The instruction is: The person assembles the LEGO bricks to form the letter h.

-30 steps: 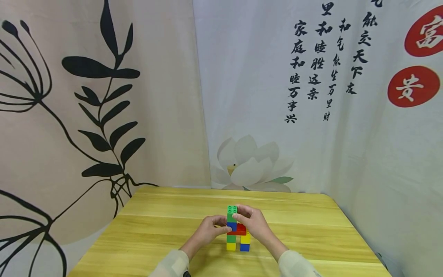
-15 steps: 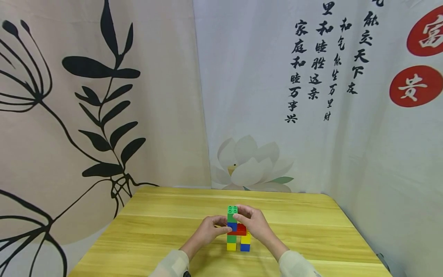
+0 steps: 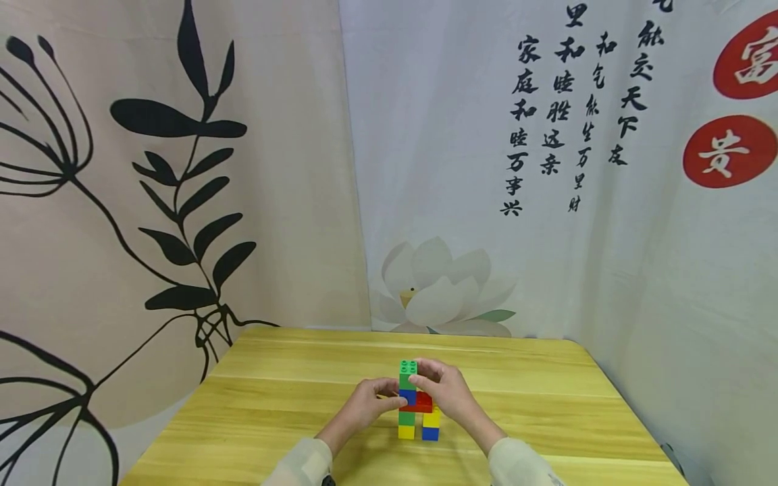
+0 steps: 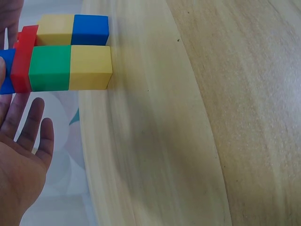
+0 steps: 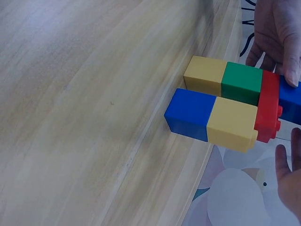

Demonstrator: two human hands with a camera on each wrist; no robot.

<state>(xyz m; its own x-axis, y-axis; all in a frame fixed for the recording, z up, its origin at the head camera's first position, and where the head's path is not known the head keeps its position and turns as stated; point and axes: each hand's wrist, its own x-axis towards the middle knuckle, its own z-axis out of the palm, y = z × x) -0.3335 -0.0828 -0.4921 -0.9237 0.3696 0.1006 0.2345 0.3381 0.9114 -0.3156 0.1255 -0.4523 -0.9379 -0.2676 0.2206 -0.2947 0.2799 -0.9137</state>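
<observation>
A tower of toy building bricks stands upright on the table, on two legs. Its left leg has a yellow brick (image 3: 406,433) under a green brick (image 4: 50,68); the right leg has a blue brick (image 5: 190,115) under a yellow brick (image 5: 232,123). A red brick (image 3: 423,403) bridges both legs. Above its left end sits an upper blue brick (image 3: 410,395), topped by a studded green brick (image 3: 406,380). My left hand (image 3: 367,406) holds the upper blue brick, thumb on its near face. My right hand (image 3: 448,393) pinches the top green brick, its farther fingers partly hidden behind.
The wooden table (image 3: 273,405) extends around the tower on all sides. Behind it hangs a pale curtain (image 3: 304,202) with printed plants, a lotus and lettering. Both sleeves (image 3: 304,461) come in from the near edge.
</observation>
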